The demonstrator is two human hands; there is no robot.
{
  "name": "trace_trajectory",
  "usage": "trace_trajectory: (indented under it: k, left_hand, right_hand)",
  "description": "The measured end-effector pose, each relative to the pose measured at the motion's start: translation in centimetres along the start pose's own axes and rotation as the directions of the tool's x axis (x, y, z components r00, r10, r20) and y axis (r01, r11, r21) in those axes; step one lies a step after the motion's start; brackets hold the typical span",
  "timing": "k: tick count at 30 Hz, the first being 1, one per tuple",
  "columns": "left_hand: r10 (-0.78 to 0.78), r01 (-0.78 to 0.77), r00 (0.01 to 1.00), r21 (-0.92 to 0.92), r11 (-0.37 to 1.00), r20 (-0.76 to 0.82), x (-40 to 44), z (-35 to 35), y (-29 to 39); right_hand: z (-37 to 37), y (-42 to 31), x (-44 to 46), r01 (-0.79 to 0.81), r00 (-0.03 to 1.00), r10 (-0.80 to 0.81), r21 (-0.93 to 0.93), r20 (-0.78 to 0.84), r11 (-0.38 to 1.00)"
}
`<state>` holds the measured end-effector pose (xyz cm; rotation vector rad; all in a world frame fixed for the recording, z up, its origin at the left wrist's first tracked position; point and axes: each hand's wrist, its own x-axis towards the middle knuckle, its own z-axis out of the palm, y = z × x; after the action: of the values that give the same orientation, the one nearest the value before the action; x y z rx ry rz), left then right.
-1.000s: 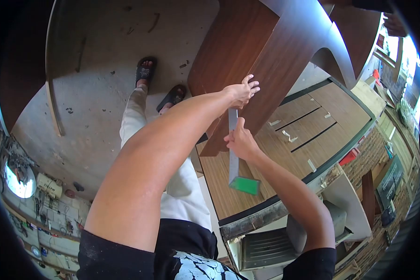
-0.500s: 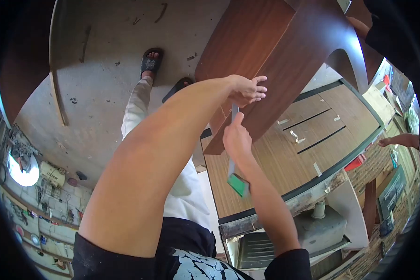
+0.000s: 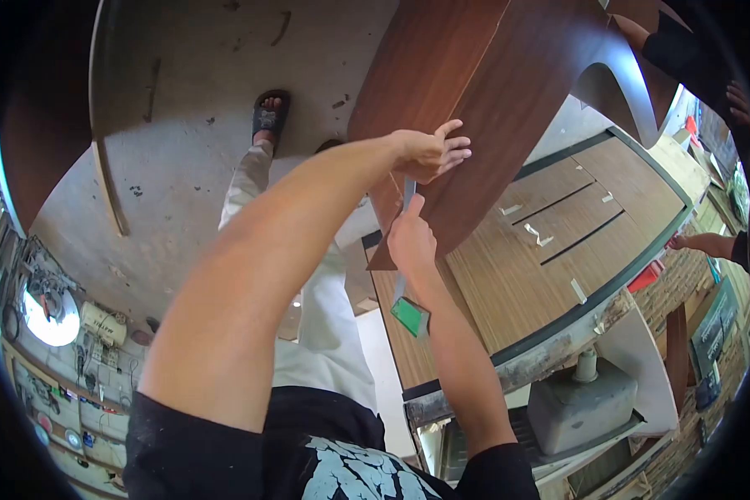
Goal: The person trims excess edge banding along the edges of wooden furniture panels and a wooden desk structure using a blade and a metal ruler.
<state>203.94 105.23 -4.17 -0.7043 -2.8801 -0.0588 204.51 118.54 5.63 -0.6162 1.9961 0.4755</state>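
Observation:
My right hand (image 3: 412, 242) is wrapped round a long flat grey metal tool (image 3: 401, 286) with a green block (image 3: 408, 317) at its lower end. The tool's upper part lies by the edge of a dark reddish-brown wood panel piece (image 3: 483, 125). Just above, my left hand (image 3: 429, 157) has its fingers spread beside the panel, near the tool's upper end. Whether its palm touches the tool or the panel is hidden. My left forearm crosses in front of my legs.
Below the panel lies a brown wood-grain board (image 3: 508, 292) with dark edging and black slots. A metal sink (image 3: 582, 408) sits underneath at lower right. Another person's hand (image 3: 708, 243) reaches in from the right; another arm (image 3: 633, 35) touches the panel's far end. Tools line the left side.
Both my hands and the tool have shifted slightly left in view, the green block upward too. The panel appears slightly shifted left. Another hand shows at the far right edge.

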Motion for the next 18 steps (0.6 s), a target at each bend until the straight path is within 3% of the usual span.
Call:
trace_trajectory:
  k: [1,3,4,5,7,12,14,18]
  left_hand:
    - [0.003,-0.003,1.0,0.013,1.0,0.007,-0.1,0.3,0.3]
    - [-0.161,0.161,0.987,-0.018,0.987,0.001,0.5,0.1,1.8]
    - [-0.095,0.106,0.993,-0.164,0.981,0.075,1.1,0.1,2.0]
    - [0.076,-0.069,0.997,-0.263,0.962,0.017,1.2,1.5,2.7]
    - [0.182,-0.156,0.979,-0.233,0.96,0.095,1.1,0.8,2.7]
    - [0.207,-0.177,0.975,-0.276,0.945,0.084,1.3,0.5,2.7]
    - [0.232,-0.171,0.952,-0.281,0.944,0.201,1.3,-0.5,2.0]
    - [0.216,-0.157,0.951,-0.257,0.954,0.22,1.4,-0.1,2.3]
  right_hand:
    - [0.2,0.0,0.5,0.015,0.999,-0.014,0.022,-0.046,1.0]
    - [0.1,0.5,-0.9,0.014,0.996,-0.011,0.035,-0.086,0.999]
    - [-0.4,0.3,-1.5,0.003,0.999,-0.002,0.024,-0.036,1.0]
    - [-0.7,0.1,-1.8,-0.009,1.0,0.009,0.01,0.023,1.0]
    - [-0.4,0.6,-1.6,0.025,1.0,-0.025,0.049,-0.001,0.998]
    - [0.1,1.4,-1.6,0.072,0.997,-0.07,0.123,-0.024,0.99]
    - [0.7,1.6,-1.5,0.093,0.995,-0.086,0.127,-0.057,0.988]
    - [1.4,1.8,-0.9,0.143,0.986,-0.126,0.172,-0.108,0.975]
